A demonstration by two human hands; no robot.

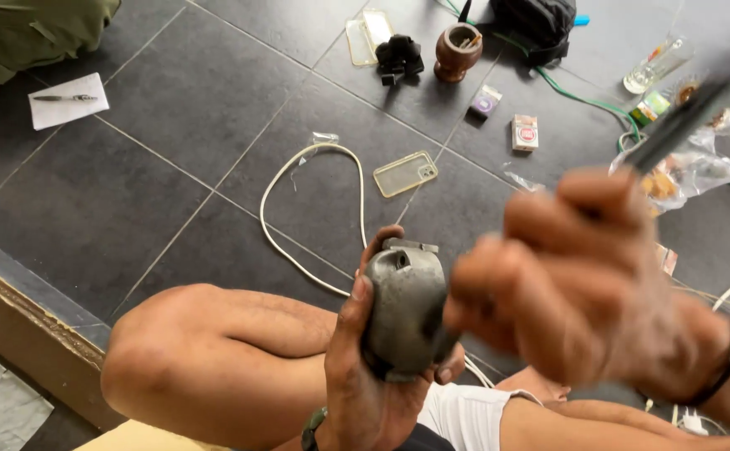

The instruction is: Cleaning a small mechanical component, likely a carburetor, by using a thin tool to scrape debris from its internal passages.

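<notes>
Where it sits above the lap, a grey metal housing [405,305] is gripped by the left hand [365,367], fingers wrapped round its sides. It is judged rigid, fairly heavy and grimy-slick, best held by the flanks. A dark tool [674,125] is clenched in the blurred right hand [582,284]; a white cable [315,217] lies on the tiles [173,125] beyond.

The floor [173,167] is lit by soft, even daylight, and few shadows are seen. The right hand [573,284] is badly blurred; the rest is sharp.
</notes>
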